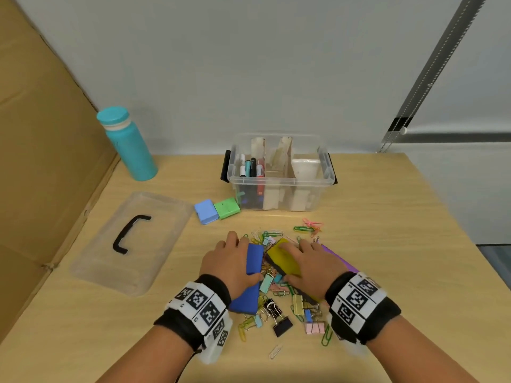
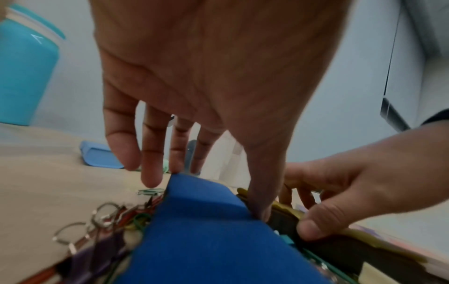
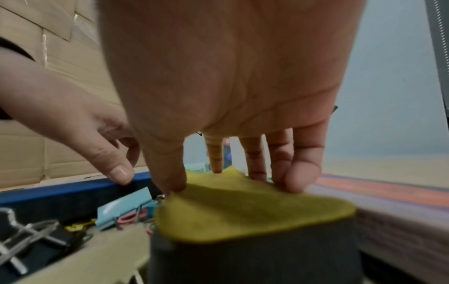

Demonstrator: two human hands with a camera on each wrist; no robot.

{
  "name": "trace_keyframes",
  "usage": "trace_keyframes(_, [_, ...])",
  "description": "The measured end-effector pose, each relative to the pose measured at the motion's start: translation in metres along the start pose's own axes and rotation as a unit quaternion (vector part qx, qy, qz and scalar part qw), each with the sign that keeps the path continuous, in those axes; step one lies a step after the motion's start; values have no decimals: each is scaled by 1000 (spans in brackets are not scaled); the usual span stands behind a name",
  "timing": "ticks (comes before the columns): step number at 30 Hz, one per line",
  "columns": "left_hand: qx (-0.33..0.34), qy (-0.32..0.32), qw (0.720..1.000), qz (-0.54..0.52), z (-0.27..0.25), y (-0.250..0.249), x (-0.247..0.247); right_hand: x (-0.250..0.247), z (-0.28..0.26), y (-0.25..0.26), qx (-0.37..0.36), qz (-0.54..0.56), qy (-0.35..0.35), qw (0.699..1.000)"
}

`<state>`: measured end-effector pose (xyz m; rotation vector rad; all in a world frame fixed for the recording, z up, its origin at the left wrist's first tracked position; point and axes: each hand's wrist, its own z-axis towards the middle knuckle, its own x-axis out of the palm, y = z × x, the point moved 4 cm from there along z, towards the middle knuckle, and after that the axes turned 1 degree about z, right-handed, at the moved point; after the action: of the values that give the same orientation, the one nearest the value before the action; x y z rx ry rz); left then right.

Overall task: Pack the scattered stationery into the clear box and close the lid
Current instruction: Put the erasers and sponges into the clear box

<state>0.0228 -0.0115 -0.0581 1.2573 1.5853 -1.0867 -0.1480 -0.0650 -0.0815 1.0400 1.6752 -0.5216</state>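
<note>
Low in the middle of the frame, the left hand (image 1: 231, 265) grips a blue eraser block (image 1: 250, 280), thumb on one side and fingers over the far edge. Just beside it the right hand (image 1: 312, 268) pinches a yellow-topped dark block (image 1: 284, 258) between thumb and fingers. Both sit amid a heap of paper clips and binder clips (image 1: 279, 308) on the desk (image 1: 387, 244). The clear box (image 1: 279, 172), holding markers (image 1: 250, 167), stands open at upper centre; its lid (image 1: 130, 241) lies flat at left.
</note>
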Motion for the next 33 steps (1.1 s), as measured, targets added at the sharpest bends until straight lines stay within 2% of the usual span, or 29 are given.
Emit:
trace_keyframes(4, [-7, 7, 1000, -8, 4, 1, 2, -8, 2, -3, -7, 117, -1, 993])
trace_keyframes(7, [-12, 13, 1000, -13, 6, 1, 2, -19, 2, -10, -1, 279, -21, 960])
trace_keyframes(11, [-4, 17, 999, -49, 8, 3, 3, -32, 0, -14, 25, 492, -39, 870])
trace_keyframes(13, [0, 19, 994, -109, 8, 10, 1, -38, -1, -14, 33, 563, -34, 825])
trace_keyframes(15, [8, 20, 982, -187, 8, 19, -5, -41, 0, -14, 39, 642, -15, 766])
trace_keyframes(18, [22, 21, 939, -342, 6, 28, -21, -42, 2, -12, 37, 753, 11, 657])
trace_keyframes(20, [26, 27, 900, -435, 7, 33, -30, -45, 2, -7, 26, 787, 23, 616])
trace_keyframes(21, [26, 26, 883, -468, 8, 37, -34, -48, 3, -3, 27, 791, 26, 611])
trace_keyframes(22, [26, 23, 867, -498, 9, 40, -38, -50, 3, -1, 33, 783, 24, 620])
trace_keyframes(26, [38, 5, 812, -583, 10, 52, -58, -60, 6, 7, 12, 682, -11, 731])
trace_keyframes(27, [40, 6, 794, -606, 11, 54, -61, -62, 5, 9, 3, 662, -22, 749])
trace_keyframes(30, [38, 3, 738, -674, 18, 58, -67, -62, 8, 12, -23, 631, -53, 774])
trace_keyframes(33, [44, -1, 717, -696, 22, 56, -71, -62, 10, 14, -57, 610, -81, 786])
